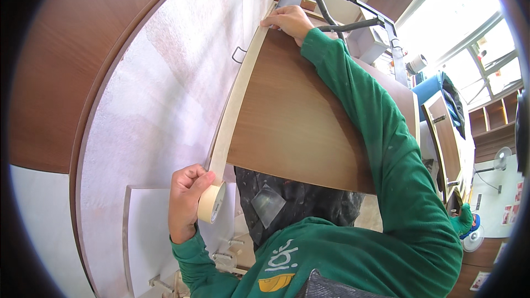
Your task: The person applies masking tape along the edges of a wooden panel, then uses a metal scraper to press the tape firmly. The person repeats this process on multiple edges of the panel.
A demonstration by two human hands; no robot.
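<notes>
My left hand [189,194] closes around a roll of cream masking tape [210,205] beside the near corner of a brown wood-look panel [301,118]. From the roll a straight strip of tape [238,102] runs along the panel's left edge to its far corner. There my right hand [291,22] has its fingers bent and pressed together on the strip's far end. My right forearm, in a green sleeve, reaches across the panel's right part and hides some of it.
A large pale board [149,94] stands along the left. Beyond the panel is a dark metal frame [359,3]. Cabinet parts with an open hinged door [443,140] are at the right. Another person in green [464,222] is at the far right, near a fan [473,239].
</notes>
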